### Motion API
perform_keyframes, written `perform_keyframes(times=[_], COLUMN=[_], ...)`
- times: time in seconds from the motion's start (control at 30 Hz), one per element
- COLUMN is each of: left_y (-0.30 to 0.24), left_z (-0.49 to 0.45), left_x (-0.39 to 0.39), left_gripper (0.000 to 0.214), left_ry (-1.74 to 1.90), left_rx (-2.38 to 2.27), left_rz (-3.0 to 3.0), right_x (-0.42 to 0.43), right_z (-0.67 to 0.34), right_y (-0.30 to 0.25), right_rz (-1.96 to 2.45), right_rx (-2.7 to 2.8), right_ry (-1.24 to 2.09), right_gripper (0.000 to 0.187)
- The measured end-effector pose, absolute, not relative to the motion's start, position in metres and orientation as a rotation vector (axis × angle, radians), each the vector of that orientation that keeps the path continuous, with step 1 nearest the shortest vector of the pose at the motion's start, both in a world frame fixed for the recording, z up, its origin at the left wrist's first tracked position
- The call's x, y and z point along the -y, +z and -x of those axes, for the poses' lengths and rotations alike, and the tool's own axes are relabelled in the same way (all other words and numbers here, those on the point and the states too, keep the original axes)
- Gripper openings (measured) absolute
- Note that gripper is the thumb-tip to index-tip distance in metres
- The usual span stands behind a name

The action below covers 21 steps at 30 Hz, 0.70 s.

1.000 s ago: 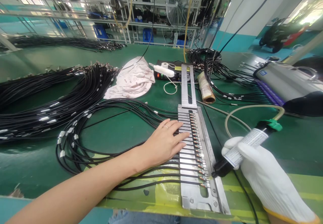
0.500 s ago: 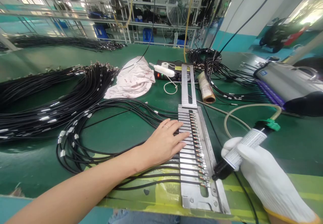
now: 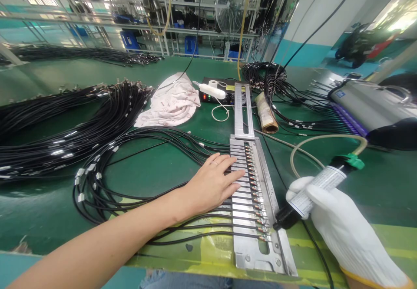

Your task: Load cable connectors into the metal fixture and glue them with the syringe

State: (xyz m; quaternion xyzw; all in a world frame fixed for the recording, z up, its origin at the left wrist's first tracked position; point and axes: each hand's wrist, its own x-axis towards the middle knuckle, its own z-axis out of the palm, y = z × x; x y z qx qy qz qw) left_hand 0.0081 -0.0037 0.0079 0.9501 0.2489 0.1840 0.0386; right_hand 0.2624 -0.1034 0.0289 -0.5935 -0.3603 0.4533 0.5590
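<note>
My bare left hand [image 3: 215, 182] lies flat, fingers spread, across black cables [image 3: 198, 226] and the left part of a slotted metal fixture [image 3: 243, 254]. The cables sit side by side in its slots, their small metal end connectors [image 3: 260, 221] in a row along the right side. In a white knitted glove, my right hand [image 3: 332, 211] wraps round a dispensing syringe [image 3: 317, 191] with a printed label and a green cap. Its black tip points down and left, close to the connectors near the fixture's lower end. Whether it touches one I cannot tell.
Thick bundles of black cables [image 3: 65, 137] cover the left of the green table. Behind the fixture are a crumpled cloth [image 3: 174, 102], a black control box [image 3: 208, 98] and a tape roll [image 3: 267, 115]. A grey lamp unit with violet light [image 3: 378, 106] stands right; a clear hose [image 3: 312, 137] loops to the syringe.
The syringe and my gloved right hand have shifted very slightly, the green cap a little to the right. My left hand and the cables have stayed in place.
</note>
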Motion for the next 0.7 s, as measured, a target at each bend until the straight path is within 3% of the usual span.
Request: perform_keyframes(times=[0.47, 0.7], left_y=[0.013, -0.030], left_z=[-0.003, 0.008], left_x=[0.011, -0.004], left_gripper=[0.034, 0.037], left_ry=[0.592, 0.828], left_rx=[-0.850, -0.824], left_rz=[-2.863, -3.036], right_x=[0.096, 0.082], right_z=[-0.266, -0.261], right_y=[0.013, -0.002], right_rz=[1.251, 1.021], right_rx=[0.546, 0.567], right_ry=[1.157, 1.170], right_gripper=[0.040, 0.031])
